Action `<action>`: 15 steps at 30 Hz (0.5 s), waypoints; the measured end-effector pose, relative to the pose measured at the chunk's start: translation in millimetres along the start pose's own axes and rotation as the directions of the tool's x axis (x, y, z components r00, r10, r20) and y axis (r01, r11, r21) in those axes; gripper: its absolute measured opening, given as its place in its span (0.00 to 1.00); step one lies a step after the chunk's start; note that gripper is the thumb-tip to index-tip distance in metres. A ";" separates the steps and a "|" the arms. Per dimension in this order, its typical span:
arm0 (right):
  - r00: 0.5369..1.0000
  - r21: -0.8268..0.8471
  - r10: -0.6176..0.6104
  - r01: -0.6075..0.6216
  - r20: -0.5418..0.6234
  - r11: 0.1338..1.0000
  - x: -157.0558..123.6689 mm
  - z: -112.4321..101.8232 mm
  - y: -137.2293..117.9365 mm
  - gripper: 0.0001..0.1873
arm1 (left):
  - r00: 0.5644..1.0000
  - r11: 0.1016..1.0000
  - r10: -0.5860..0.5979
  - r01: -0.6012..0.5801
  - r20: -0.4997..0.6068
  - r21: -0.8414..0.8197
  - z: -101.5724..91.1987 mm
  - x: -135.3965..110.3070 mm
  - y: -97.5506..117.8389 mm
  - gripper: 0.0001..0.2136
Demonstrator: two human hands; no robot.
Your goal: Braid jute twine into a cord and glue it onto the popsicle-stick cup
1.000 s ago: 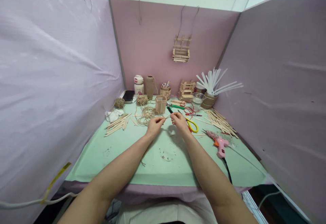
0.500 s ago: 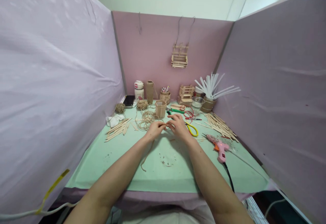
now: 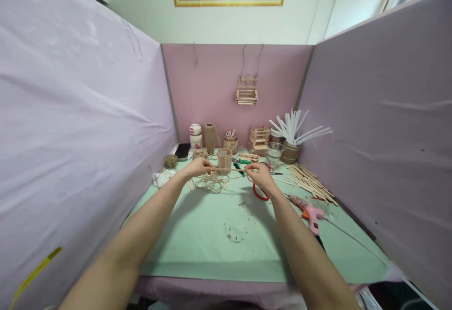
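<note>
A strand of jute twine (image 3: 231, 169) is stretched roughly level between my two hands, above the table. My left hand (image 3: 201, 166) pinches its left end, near a loose tangle of twine (image 3: 212, 184). The other end is pinched in my right hand (image 3: 259, 175), and that hand's forearm runs back to the lower right. Just behind the strand stands a small box of wooden sticks (image 3: 224, 159). A red looped handle (image 3: 260, 192) shows beneath my right hand; the rest of that tool is partly hidden.
A pink glue gun (image 3: 310, 213) with its cord lies at right, near a pile of wooden sticks (image 3: 310, 183). Along the back stand a bottle (image 3: 195, 137), a twine spool (image 3: 209, 138), a pen holder (image 3: 230, 144), a clear bowl (image 3: 275, 150) and a pot of white glue sticks (image 3: 291, 152).
My hands were close together and have moved apart, drawing the twine out between them. The view has tilted upward, showing more of the wall picture.
</note>
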State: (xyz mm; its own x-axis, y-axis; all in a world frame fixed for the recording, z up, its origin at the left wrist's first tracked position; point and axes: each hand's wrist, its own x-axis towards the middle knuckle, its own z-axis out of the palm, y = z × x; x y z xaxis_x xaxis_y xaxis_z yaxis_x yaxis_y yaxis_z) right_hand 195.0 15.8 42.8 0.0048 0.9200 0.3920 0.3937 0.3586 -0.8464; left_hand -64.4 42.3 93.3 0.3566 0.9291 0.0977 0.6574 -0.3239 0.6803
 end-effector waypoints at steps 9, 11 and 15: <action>0.963 0.055 0.100 -0.089 -0.250 0.995 23.0 -1.3 18.3 0.10 | 0.952 0.967 0.025 0.054 -0.304 0.247 -33.3 32.1 -21.7 0.08; 0.947 0.073 0.104 -0.085 -0.303 0.994 31.4 2.3 22.5 0.10 | 0.910 0.968 0.050 0.058 -0.413 0.244 -35.2 44.3 -21.6 0.09; 0.899 0.057 0.136 -0.124 -0.417 0.991 53.7 14.4 29.2 0.12 | 0.837 0.986 0.054 0.041 -0.544 0.161 -24.7 72.2 -18.4 0.11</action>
State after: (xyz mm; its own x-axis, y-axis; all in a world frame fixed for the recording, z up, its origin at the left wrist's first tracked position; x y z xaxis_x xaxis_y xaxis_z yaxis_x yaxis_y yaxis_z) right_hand 193.5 78.0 34.0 0.4412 0.8097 0.3870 0.3373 0.2500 -0.9076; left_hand -67.1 119.7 105.8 -0.0272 0.8573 0.5140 0.7701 -0.3099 0.5576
